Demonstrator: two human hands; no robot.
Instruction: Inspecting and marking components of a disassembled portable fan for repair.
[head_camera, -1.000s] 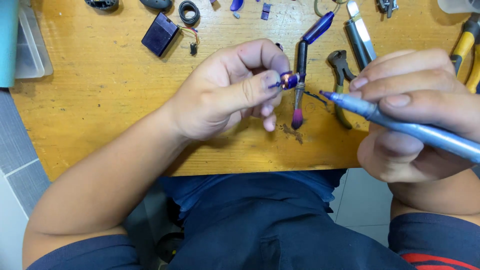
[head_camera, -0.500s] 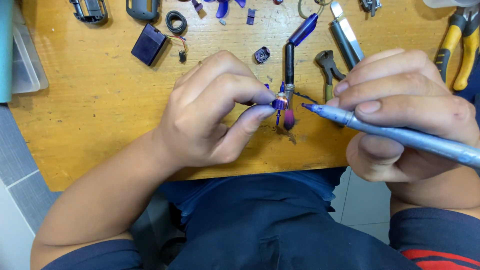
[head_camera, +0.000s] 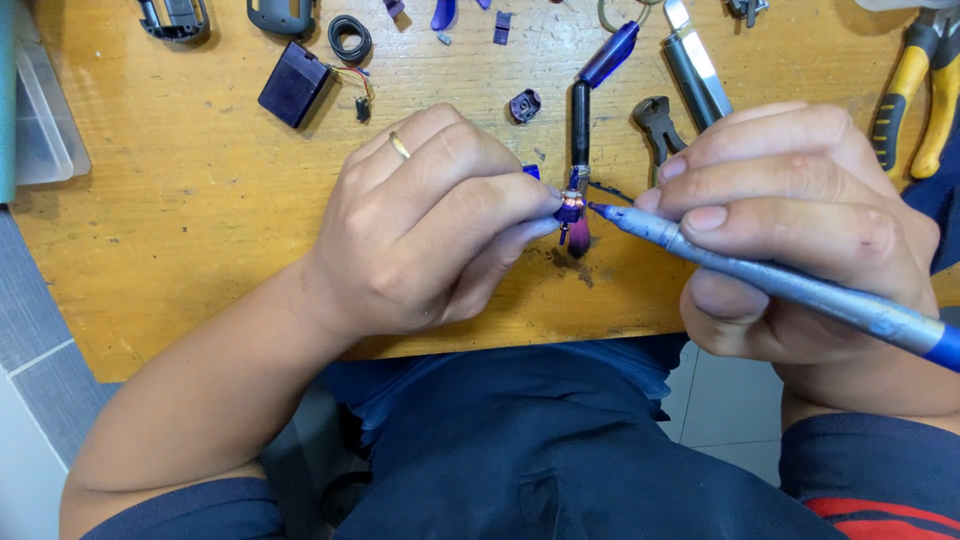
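While left hand (head_camera: 420, 230) pinches small purple part (head_camera: 569, 208), right hand (head_camera: 800, 225) grips blue-grey pen tool (head_camera: 770, 280); tip points left.

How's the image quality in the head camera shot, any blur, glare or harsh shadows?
Head view: even, soft light on the scratched wooden table, with faint shadow under the left hand; no strong glare; the small purple part and grey pen-shaped tool look sharp, as does the right hand; edges bend slightly.
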